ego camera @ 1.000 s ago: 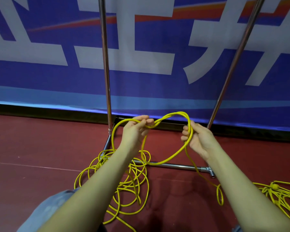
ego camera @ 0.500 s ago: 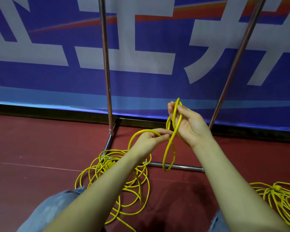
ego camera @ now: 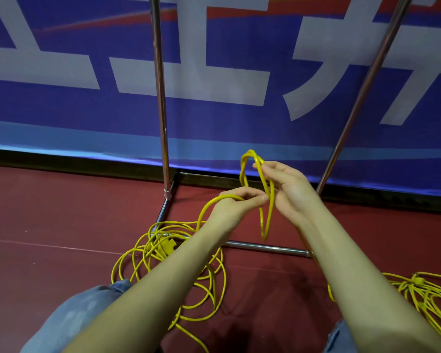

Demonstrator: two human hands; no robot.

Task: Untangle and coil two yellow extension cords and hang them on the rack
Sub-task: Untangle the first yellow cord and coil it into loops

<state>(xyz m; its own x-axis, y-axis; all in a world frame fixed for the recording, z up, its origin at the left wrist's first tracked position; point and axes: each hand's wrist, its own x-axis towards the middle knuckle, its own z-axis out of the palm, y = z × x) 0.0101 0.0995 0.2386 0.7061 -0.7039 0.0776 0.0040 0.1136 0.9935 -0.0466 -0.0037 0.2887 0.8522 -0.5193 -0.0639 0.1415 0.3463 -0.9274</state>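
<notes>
My right hand [ego camera: 288, 189] holds narrow loops of a yellow extension cord [ego camera: 266, 212]; they stick up above its fingers and hang down below its palm. My left hand [ego camera: 236, 207] pinches the same cord right beside the right hand, and the strand arcs from it down to a loose tangle [ego camera: 173, 263] on the floor. A second yellow cord [ego camera: 428, 294] lies bunched on the floor at the right edge. The metal rack [ego camera: 161, 98] stands just behind my hands, its base bar [ego camera: 265, 248] on the floor beneath them.
A blue banner with large white characters [ego camera: 214, 72] hangs behind the rack. The floor [ego camera: 61, 212] is dark red. My knees in blue jeans [ego camera: 82, 314] show at the bottom. The rack's right pole [ego camera: 362, 93] slants upward to the right.
The wide loop stretched between my hands has been gathered into narrow loops in my right hand. My left hand moved right and now sits against the right hand.
</notes>
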